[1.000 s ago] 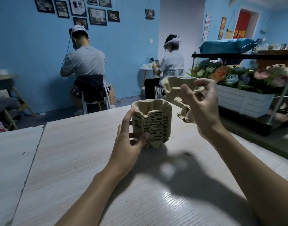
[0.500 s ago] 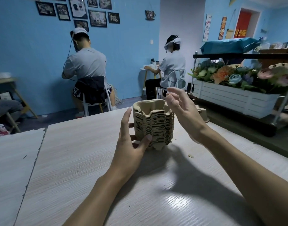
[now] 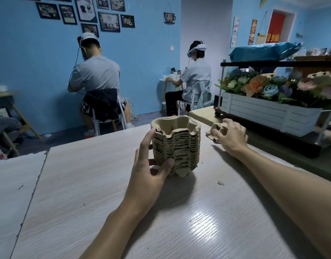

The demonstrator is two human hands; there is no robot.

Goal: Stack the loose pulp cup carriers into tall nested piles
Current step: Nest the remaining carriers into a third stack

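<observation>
A tall nested pile of brown pulp cup carriers stands on the pale wooden table. My left hand holds the pile's left side, index finger up near the rim and thumb against the lower front. To the right, near the table's far edge, lies a loose pulp carrier. My right hand reaches over it with fingers curled onto it; much of the carrier is hidden behind the hand.
A small pulp scrap lies on the table right of the pile. A white planter box of artificial flowers sits on a low rack beyond the right edge. Two people sit on chairs at the blue wall. A seam splits the table at left.
My right hand set the carrier it held onto the pile, let go, then moved right and down onto the loose carrier. My left hand has stayed on the pile.
</observation>
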